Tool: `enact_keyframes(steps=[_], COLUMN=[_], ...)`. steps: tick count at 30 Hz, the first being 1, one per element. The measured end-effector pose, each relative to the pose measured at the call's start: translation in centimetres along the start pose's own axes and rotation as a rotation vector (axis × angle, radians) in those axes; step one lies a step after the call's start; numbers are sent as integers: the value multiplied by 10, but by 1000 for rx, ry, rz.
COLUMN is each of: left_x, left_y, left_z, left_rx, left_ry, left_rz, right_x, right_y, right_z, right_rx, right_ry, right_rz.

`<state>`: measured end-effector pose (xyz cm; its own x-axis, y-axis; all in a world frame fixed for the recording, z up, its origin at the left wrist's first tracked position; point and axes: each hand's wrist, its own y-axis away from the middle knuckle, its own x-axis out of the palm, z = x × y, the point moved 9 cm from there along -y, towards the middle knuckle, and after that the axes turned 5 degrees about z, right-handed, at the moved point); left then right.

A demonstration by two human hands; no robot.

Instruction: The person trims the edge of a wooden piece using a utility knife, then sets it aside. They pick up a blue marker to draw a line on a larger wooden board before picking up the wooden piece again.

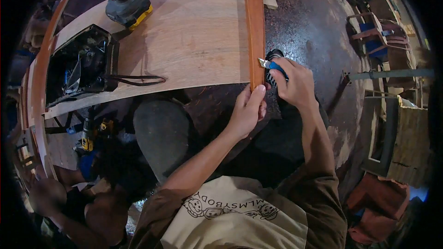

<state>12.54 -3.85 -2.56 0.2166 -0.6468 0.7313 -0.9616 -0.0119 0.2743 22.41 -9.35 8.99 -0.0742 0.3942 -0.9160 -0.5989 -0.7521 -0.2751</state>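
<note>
My left hand point(249, 108) is wrapped round the near end of a reddish-brown wooden strip point(254, 23), its thumb on top. The strip points away from me and lies across the right part of a pale plywood sheet point(198, 32). In my right hand point(296, 80) is a blue utility knife point(275, 66), closed in the fingers. The knife's metal tip touches or nearly touches the strip's right edge, just beyond my left hand. Behind the knife a dark, ribbed object point(275, 54) is partly hidden.
A black open case point(83, 67) with a strap and a yellow-black power tool point(127, 9) stand on the plywood's left. Another person point(99, 207) is at the lower left, near a yellow drill point(86, 140). Wooden frames point(376, 34) and red cloth point(378, 205) lie right.
</note>
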Motion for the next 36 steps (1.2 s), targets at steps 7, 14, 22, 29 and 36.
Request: enact_keyframes(steps=[7,14,22,29,36], left_x=[1,0,0,1,2], left_y=[0,-1,-1,-1,-1], left_z=[-3,-3,-3,-5,-6], left_rx=[23,40,43,40,54], left_ry=[-28,-36,-18,-10,-23], left_rz=[14,36,38,34,47], right_x=[1,0,2,4,6], right_y=[-6,-12,-21,-26,-34], right_z=[-3,-4,-10,-14,-24], right_rx=[-24,-29,-3,-4,-6], right_ry=[22,0,9,2,26], right_rz=[-12,-5,29,56,27])
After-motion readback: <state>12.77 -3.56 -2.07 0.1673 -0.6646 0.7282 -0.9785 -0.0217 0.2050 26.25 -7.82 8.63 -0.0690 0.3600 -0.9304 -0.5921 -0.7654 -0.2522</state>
